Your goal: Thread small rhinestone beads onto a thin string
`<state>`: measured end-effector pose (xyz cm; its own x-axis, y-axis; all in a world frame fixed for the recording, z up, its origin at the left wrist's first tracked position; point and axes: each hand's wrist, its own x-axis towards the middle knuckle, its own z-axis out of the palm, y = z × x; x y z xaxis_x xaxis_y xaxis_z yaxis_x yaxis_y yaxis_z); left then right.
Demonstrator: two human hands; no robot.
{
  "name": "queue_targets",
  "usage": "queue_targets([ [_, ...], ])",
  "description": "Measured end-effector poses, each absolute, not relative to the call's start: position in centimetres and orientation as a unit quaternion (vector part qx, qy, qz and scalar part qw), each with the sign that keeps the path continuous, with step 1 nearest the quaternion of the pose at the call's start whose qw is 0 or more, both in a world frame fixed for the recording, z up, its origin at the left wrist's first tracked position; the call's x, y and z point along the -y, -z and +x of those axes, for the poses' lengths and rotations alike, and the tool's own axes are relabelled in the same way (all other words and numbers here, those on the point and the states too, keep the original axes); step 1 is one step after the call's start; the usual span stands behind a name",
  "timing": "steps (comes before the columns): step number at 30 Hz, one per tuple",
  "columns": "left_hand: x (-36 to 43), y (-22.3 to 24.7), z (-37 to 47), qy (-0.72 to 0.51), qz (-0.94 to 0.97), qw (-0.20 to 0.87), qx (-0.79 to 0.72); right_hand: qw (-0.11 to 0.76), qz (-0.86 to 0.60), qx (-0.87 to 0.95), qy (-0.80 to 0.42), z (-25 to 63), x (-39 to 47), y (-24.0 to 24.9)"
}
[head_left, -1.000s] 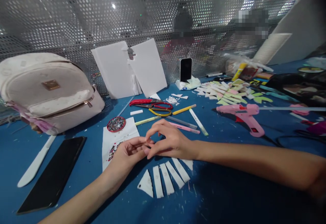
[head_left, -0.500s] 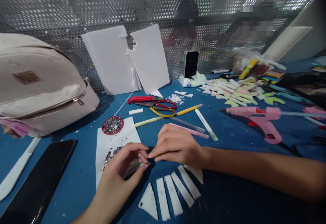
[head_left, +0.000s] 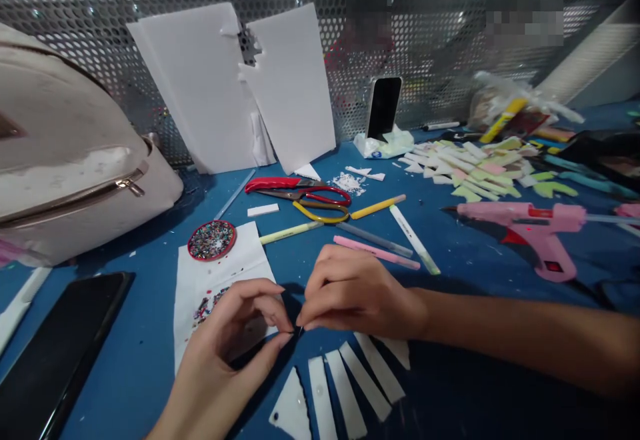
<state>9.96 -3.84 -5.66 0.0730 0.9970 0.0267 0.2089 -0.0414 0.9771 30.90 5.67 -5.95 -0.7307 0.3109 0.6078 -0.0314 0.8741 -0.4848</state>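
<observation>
My left hand (head_left: 235, 343) is closed in a pinch, thumb against a fingertip, with a tiny dark thing at the tips that is too small to name. Right beside it, the fingers of my right hand (head_left: 350, 293) are pressed together, and a thin glint shows at their tips. Below both hands lie a white fish-head-shaped piece (head_left: 291, 405) and several white strips (head_left: 346, 393) in a fan. Under and behind my left hand is a white sheet (head_left: 240, 245) with scattered beads (head_left: 204, 309) and a red-rimmed dish of beads (head_left: 212, 240).
Red-handled scissors (head_left: 280, 185), yellow-handled scissors (head_left: 320, 211) and several markers (head_left: 377, 252) lie beyond the hands. A pink glue gun (head_left: 530, 217) is at right, near foam scraps (head_left: 475, 167). At left are a backpack (head_left: 90, 160) and a black phone-like slab (head_left: 65, 347). A phone (head_left: 384, 108) stands behind.
The view has shifted slightly. My left fingertips have closed into a tighter pinch, and my right fingertips have come lower, close beside the left thumb.
</observation>
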Motion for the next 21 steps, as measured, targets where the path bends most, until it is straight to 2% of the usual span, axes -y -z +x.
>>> queue_targets([
  [9, 3.77, 5.87, 10.0, -0.438, 0.581, 0.455, -0.513, 0.384, -0.079, 0.893, -0.222, 30.62, -5.25, 5.99],
  [21, 3.81, 5.99, 10.03, -0.432, 0.594, 0.434, -0.521, 0.362, -0.085, 0.91, -0.184, 30.42, -5.17, 5.89],
])
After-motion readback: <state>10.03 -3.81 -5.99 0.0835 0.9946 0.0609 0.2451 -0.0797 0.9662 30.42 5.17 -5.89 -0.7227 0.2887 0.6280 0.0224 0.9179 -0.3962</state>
